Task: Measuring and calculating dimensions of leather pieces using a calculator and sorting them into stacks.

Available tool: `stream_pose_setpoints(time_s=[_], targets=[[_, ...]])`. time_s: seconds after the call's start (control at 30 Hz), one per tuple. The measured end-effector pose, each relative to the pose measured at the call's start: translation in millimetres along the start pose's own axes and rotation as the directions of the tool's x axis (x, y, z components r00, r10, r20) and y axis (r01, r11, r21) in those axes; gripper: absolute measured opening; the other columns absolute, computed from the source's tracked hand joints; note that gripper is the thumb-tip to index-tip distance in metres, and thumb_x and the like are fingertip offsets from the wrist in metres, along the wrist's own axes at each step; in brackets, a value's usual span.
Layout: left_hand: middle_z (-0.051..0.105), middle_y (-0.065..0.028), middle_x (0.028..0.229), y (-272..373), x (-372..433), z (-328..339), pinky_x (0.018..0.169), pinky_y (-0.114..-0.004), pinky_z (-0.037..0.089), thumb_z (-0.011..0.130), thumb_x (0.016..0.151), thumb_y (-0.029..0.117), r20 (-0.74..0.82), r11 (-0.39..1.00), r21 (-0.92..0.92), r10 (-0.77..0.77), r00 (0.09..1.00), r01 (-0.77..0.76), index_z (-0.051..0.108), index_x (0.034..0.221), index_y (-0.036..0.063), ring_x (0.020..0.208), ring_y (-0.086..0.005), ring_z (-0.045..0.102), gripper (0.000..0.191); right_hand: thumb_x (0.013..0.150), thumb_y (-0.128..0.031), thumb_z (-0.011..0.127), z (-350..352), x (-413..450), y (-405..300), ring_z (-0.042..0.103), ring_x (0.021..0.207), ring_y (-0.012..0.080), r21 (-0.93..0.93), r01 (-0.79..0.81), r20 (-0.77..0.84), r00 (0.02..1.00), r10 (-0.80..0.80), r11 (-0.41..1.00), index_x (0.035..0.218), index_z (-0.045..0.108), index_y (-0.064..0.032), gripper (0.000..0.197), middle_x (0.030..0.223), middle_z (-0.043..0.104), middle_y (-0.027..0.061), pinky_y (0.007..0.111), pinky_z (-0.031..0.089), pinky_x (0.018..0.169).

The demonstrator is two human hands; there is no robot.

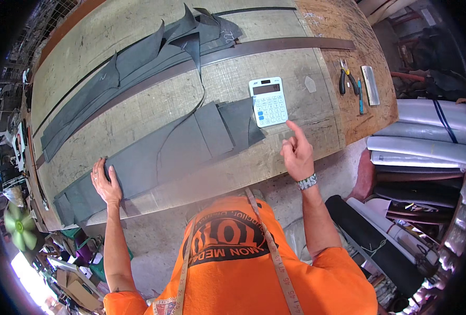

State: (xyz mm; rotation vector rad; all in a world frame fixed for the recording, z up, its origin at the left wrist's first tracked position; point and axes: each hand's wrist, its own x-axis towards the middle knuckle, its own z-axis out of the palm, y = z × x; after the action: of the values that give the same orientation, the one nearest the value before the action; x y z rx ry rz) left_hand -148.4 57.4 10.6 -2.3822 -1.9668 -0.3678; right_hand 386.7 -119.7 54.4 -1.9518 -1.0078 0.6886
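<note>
My left hand (106,182) rests flat, fingers spread, on a stack of dark grey sheet pieces (150,155) along the near side of the workbench. The sheets look like leather or vinyl. My right hand (299,154) is raised with its index finger extended and the other fingers curled, holding nothing. That fingertip is at the lower right corner of a white desk calculator (271,103); whether it touches a key I cannot tell. The calculator lies partly over the right end of the grey sheets, its display showing digits.
A long brown straightedge strip (272,45) crosses the workbench (233,69) beneath curled grey offcuts (138,75). Pliers (347,78), a blue pen (360,96) and a metal bar (370,86) lie at the right. Material rolls (418,149) are stacked beyond; a green fan (19,225) stands left.
</note>
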Motion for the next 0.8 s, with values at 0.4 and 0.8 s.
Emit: stream_pose_setpoints(time_s=[0.4,0.8], targets=[[0.05,-0.015,0.149,15.9,3.1,-18.1,0.12,-0.055,0.022,0.058,0.097,0.031,-0.007,0.923,-0.368,-0.124,0.992,0.113,0.049,0.146,0.0096,0.142,-0.0339,0.04,0.055,0.097,0.0,0.054,84.5,-28.7,-90.6,0.05,0.063,0.0062,0.077,0.073,0.125,0.989,-0.082,0.994,0.138,0.056,-0.0011,0.042,0.073,0.053,-0.0019,0.024,0.044,0.058],[0.062,-0.0179,0.13,-99.2,81.5,-65.1,0.104,-0.042,0.043,0.07,0.094,0.024,0.055,0.635,-0.759,-0.156,0.986,0.143,0.065,0.118,0.0027,0.122,-0.0338,0.056,0.032,0.099,-0.015,0.062,271.0,32.0,-205.6,0.056,0.065,0.0071,0.116,0.182,0.267,0.941,-0.207,0.976,0.126,0.063,0.0013,0.032,0.072,0.059,0.0003,0.025,0.046,0.059]])
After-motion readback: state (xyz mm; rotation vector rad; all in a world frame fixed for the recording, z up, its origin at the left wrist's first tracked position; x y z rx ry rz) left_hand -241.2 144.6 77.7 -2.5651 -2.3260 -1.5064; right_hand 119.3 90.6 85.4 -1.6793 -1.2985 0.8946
